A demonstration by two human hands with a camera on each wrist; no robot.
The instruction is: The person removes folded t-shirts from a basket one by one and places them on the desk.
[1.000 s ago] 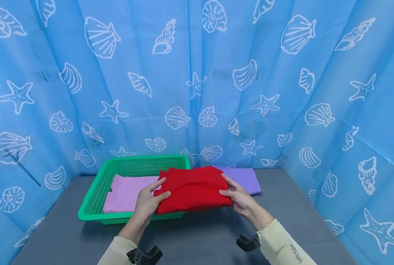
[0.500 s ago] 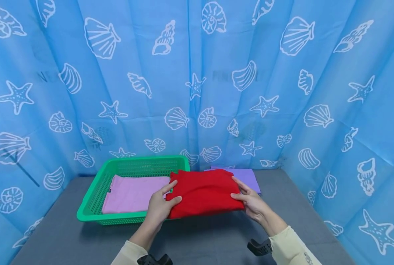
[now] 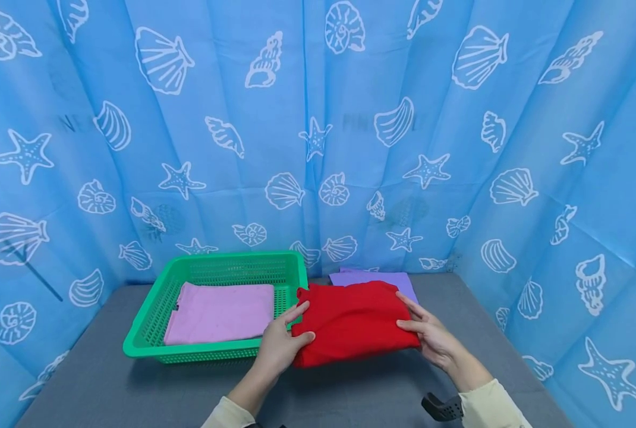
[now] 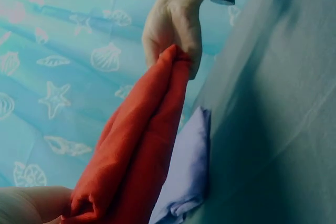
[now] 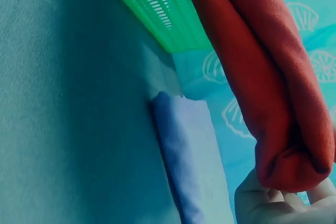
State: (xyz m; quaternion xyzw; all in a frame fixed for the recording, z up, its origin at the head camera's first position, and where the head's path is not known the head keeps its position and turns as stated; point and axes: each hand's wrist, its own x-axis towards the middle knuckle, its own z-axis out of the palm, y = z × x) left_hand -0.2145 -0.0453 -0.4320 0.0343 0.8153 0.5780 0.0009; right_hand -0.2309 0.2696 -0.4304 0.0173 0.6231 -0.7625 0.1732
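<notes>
Pinching opposite ends: left grip [image 3: 279, 346], right grip [image 3: 434, 339]; folded red cloth [image 3: 355, 324] between (above table [image 3: 361, 398]).

Booth of seashell-print curtains [image 3: 286, 119], grey tabletop [image 3: 457, 309]

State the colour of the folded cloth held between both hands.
The held cloth is red, clearest in the head view.

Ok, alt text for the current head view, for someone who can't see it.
A person's left hand and right hand hold a folded red cloth above a grey table. At left, a green perforated plastic basket holds a folded pink cloth; beyond the red cloth lies a folded purple cloth, before a blue shell-print curtain.
</notes>
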